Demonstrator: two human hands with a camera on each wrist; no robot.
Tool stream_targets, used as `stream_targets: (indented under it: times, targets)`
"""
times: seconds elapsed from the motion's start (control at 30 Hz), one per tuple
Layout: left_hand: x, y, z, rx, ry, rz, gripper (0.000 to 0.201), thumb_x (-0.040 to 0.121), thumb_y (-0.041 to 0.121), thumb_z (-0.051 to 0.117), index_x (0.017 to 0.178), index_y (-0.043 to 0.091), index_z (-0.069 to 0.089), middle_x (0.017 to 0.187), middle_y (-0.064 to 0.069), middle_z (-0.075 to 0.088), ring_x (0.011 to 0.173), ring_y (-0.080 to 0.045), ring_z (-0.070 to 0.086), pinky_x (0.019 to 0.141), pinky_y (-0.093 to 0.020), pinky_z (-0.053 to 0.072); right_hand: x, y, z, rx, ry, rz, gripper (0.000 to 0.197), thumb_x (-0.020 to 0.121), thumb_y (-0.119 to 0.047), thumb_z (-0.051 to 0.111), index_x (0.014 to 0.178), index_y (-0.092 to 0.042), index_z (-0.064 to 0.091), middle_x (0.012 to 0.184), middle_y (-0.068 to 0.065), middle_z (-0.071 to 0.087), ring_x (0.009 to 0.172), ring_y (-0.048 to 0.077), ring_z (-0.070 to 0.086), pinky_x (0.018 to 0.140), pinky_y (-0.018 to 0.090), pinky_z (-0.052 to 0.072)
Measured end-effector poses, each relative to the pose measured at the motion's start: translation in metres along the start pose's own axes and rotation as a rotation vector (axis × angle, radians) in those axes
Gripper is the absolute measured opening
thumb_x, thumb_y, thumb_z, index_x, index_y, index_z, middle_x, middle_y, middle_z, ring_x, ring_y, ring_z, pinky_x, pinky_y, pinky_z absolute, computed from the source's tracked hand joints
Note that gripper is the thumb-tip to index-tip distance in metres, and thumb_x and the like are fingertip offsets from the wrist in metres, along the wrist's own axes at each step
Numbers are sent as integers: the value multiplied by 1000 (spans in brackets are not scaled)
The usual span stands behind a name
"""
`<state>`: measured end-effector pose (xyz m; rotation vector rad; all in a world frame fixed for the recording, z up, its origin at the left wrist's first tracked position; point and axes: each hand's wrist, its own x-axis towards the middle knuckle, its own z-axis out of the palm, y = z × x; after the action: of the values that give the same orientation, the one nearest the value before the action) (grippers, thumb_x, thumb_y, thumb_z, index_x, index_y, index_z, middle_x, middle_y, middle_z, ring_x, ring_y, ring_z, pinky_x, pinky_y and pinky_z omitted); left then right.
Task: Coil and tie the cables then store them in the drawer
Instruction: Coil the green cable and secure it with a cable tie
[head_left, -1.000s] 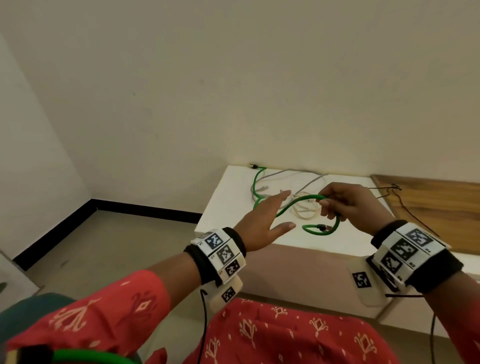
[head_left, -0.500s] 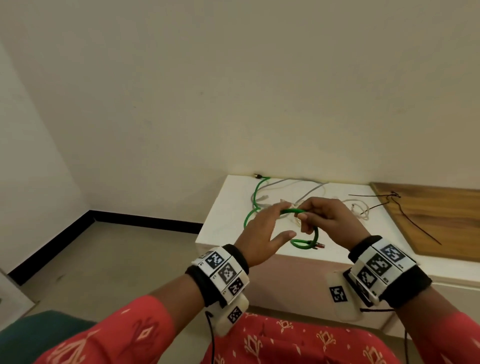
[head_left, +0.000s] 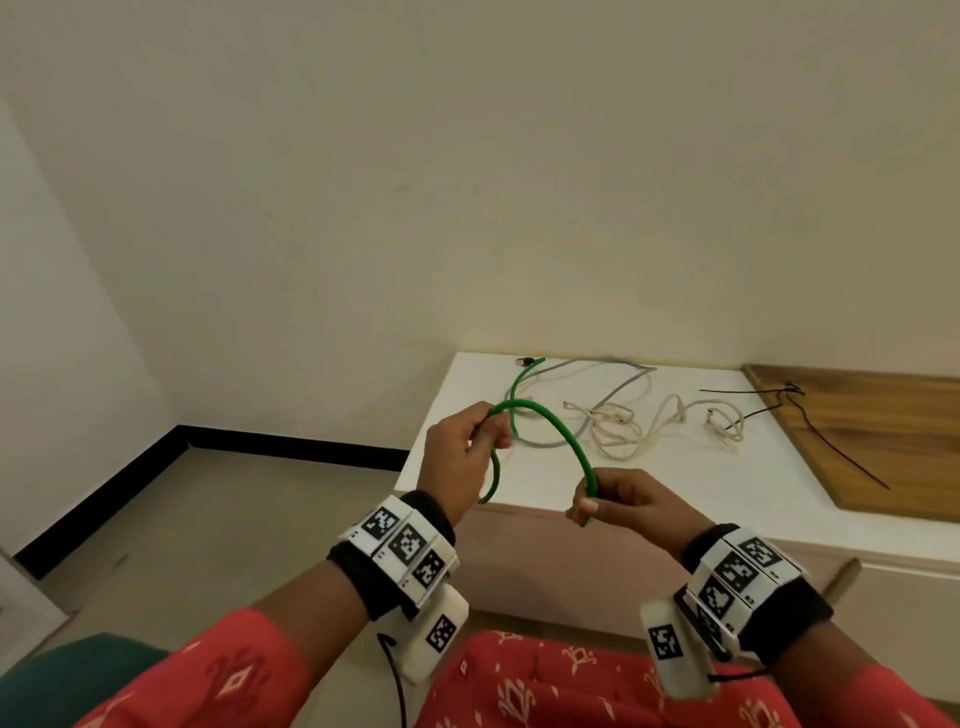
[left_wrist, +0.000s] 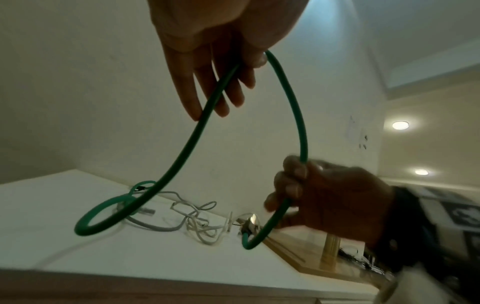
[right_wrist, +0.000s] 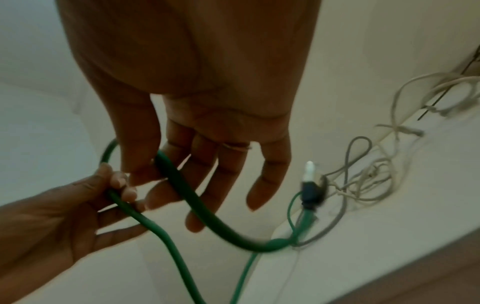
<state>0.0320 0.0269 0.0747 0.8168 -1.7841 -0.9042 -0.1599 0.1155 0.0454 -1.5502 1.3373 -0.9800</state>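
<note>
A person seated at a white desk (head_left: 675, 493) is holding a green cable (head_left: 558, 434) in the air between both hands, arching it into a first loop. The left hand (head_left: 457, 462) is pinching the cable near the top of the arch between thumb and fingers, its other fingers hanging fairly straight in the left wrist view; the right hand (head_left: 628, 501) is gripping the cable lower down, fingers curled round it, with a short tail poking out below the fist. The far end of the cable is trailing back onto the desk near the wall, beside a grey cable (head_left: 587, 395) and a tangled off-white cable (head_left: 634, 423). Thin black ties (head_left: 810, 410) are lying across the edge of a wooden board (head_left: 878, 436) to the right.

The green cable is looking light but springy: it is keeping a smooth curve rather than drooping, so loops are likely to spring open unless pinched where strands cross. The best hold is judged to be at that crossing, one hand clamping the gathered turns while the other is feeding slack. No drawer is clearly showing in these views.
</note>
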Motion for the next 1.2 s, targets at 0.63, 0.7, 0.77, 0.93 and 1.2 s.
stream_targets:
  times: [0.63,0.7,0.77,0.93,1.2]
  targets:
    - [32,-34,-80,346,84,322,39,85,34,47,68,2,61,55,-14,55,54,-21,46,52,-35,43,-3,-1,-4,64,493,-22,30,96,-11,37,71,-4,53,35,-3,37,33,10,35,48,31,40]
    - [34,-42,-90,590,-30,432,39,85,34,45,67,4,62,54,-9,57,57,-17,45,50,-25,38,-2,-1,-3,129,527,17,32,97,-13,37,71,-3,52,36,-5,33,33,8,29,49,30,34]
    - [35,-54,-95,799,-145,467,41,84,39,43,67,8,64,55,-5,59,53,-15,51,48,-24,37,0,-1,-3,164,546,42,33,97,-14,37,70,-3,53,38,-7,31,33,8,26,49,29,32]
    - [29,-67,-83,873,-496,87,34,91,35,48,92,3,61,89,-13,64,84,-28,59,67,-29,35,5,0,-2,252,590,62,33,98,-16,36,71,-5,53,39,-9,30,33,7,26,45,26,36]
    - [15,-47,-55,585,-388,51,28,97,19,39,121,9,48,73,-13,60,68,-29,60,68,-36,47,1,-5,-3,833,519,41,28,97,-20,32,85,-8,54,46,-5,37,38,9,35,45,24,44]
